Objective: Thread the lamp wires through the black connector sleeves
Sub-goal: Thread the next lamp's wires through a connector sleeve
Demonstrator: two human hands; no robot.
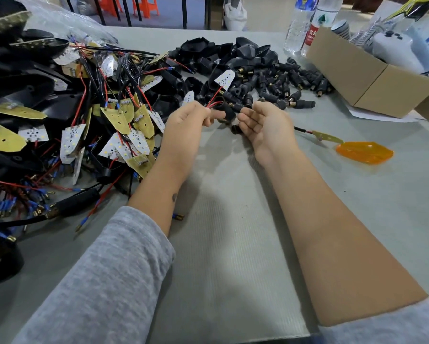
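Observation:
My left hand (187, 121) pinches the red lamp wires (214, 96) that run up to a small white LED board (224, 78). My right hand (264, 127) holds a black connector sleeve (234, 107) with a brass threaded end, right beside the wire ends. Between both hands sits a black lamp housing (227, 115), partly hidden by my fingers. A heap of loose black connector sleeves (283, 83) lies just behind my hands. Whether the wires are inside the sleeve cannot be seen.
A big tangle of LED boards with red and black wires (96, 115) covers the left of the grey table (221, 244). Black housings (233, 50) are piled at the back. A cardboard box (372, 78), two water bottles (307, 23) and an orange lens (365, 152) stand at the right.

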